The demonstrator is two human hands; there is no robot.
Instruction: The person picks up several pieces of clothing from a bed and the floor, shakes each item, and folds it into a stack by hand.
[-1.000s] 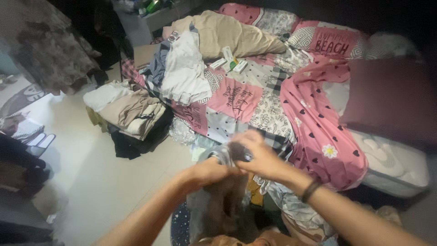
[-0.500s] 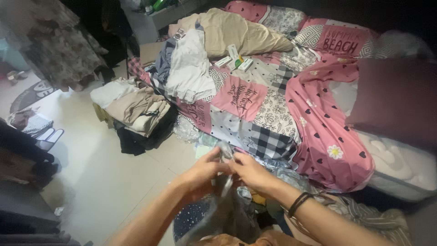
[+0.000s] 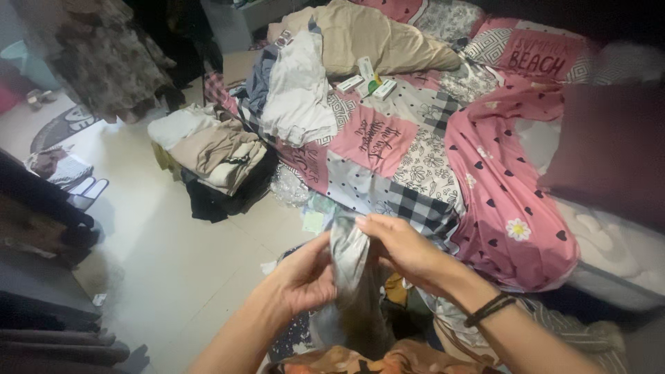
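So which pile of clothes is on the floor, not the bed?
The folded beige and white pile beside the bed's corner; the grey and white heap lies on the quilt.

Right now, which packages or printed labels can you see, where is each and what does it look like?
Small boxes: three flat white cartons with green marks, clustered on the quilt beside the beige garment.
Quilt patches: pink squares with dark lettering, mid-bed.
Pillowcase: pink panel with dark lettering, far right of the bed.
Plastic bag: clear, crumpled, on the floor by the bed.
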